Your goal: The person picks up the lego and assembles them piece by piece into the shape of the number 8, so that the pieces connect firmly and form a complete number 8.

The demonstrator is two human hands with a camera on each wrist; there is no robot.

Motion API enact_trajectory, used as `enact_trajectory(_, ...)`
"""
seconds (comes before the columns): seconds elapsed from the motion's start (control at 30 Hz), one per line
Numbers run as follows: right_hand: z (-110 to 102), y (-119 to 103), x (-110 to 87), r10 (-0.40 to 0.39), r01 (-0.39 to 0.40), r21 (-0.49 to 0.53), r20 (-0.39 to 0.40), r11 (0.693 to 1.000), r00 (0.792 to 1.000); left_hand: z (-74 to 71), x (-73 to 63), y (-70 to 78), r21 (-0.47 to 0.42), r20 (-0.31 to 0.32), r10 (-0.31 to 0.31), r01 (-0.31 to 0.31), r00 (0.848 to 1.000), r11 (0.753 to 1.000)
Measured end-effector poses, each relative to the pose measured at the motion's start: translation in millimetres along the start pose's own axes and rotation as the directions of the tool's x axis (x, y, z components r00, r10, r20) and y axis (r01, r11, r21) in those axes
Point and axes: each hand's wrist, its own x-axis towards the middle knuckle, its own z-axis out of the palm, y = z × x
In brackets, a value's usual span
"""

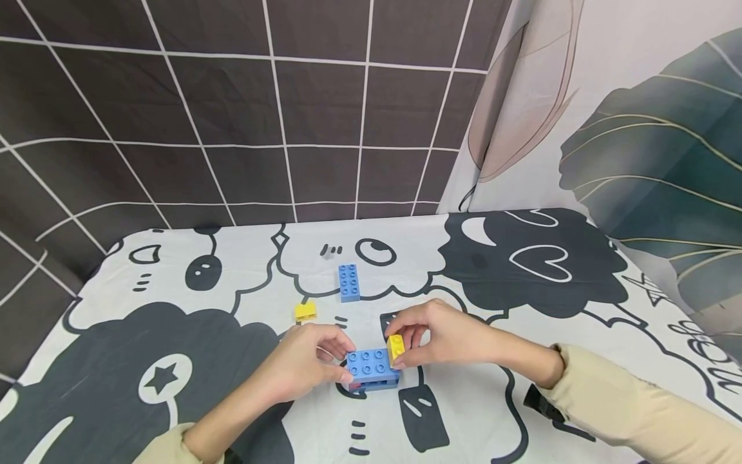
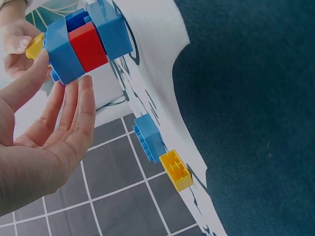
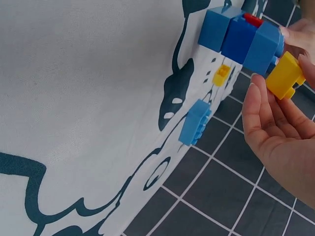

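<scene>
A small stack of toy building bricks stands on the cloth, topped by a blue brick [image 1: 365,366]. In its middle layer are a red brick [image 2: 88,47] and a darker blue brick [image 3: 239,39], above a blue bottom brick [image 3: 214,29]. My left hand [image 1: 304,362] holds the top brick's left end between thumb and fingers. On the right, my right hand [image 1: 445,333] pinches a yellow brick [image 1: 395,348] at the stack's right end, studs up. Whether the yellow brick is pressed down fully, I cannot tell.
Behind the stack lies a loose blue brick [image 1: 349,283] with its studs up. Another yellow brick [image 1: 305,311] lies to the left of it, beyond my left hand. A patterned cloth [image 1: 464,412] covers the surface, and a dark grid-patterned curtain [image 1: 232,109] hangs at the back.
</scene>
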Motion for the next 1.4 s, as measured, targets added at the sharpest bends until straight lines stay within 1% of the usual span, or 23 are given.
enact_trajectory(0.37, 4.6, -0.5, -1.0, -0.032, 0.032, 0.015, 0.001, 0.999, 0.999, 0.1, 0.3, 0.5, -0.009, 0.003, -0.011, 0.011, 1.000, 1.000)
enact_trajectory(0.67, 5.4, 2.6, -0.2, -0.047, 0.047, 0.014, 0.007, 0.999, 0.999, 0.9, 0.2, -0.5, -0.010, 0.003, -0.007, 0.007, 1.000, 1.000)
enact_trajectory(1.17, 5.2, 5.3, 1.6, -0.056, 0.055, 0.033, 0.027, 0.998, 0.998, 0.5, 0.8, 0.4, -0.003, 0.003, -0.006, 0.007, 1.000, 1.000)
enact_trajectory(1.4, 5.0, 5.3, 3.2, -0.067, 0.066, 0.014, 0.033, 0.998, 0.997, 0.4, 0.6, 0.1, -0.011, 0.004, -0.007, 0.007, 1.000, 1.000)
